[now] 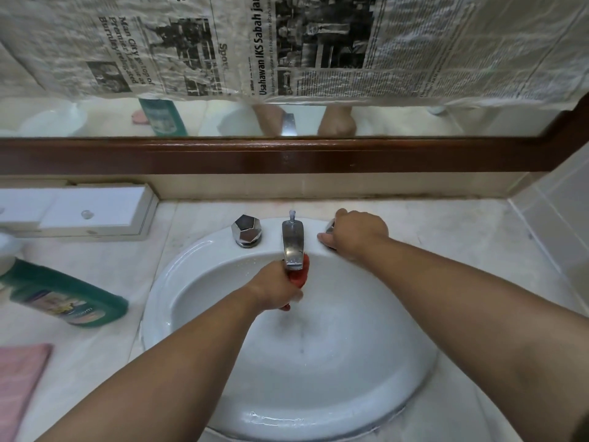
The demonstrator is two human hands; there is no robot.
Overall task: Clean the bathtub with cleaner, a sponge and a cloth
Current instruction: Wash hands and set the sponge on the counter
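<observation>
I see my left grip (276,289) closed around the red sponge (301,276) just under the faucet (293,239), and my right grip (357,233) curled over the knob (330,226) right of it.

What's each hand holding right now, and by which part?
The left hand grips a red sponge around its middle, under the faucet spout. The right hand grips the right tap knob.

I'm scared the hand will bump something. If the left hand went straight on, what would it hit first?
Most likely the faucet, just ahead of the sponge the left hand grips; if the hand sits lower, the basin wall.
</observation>
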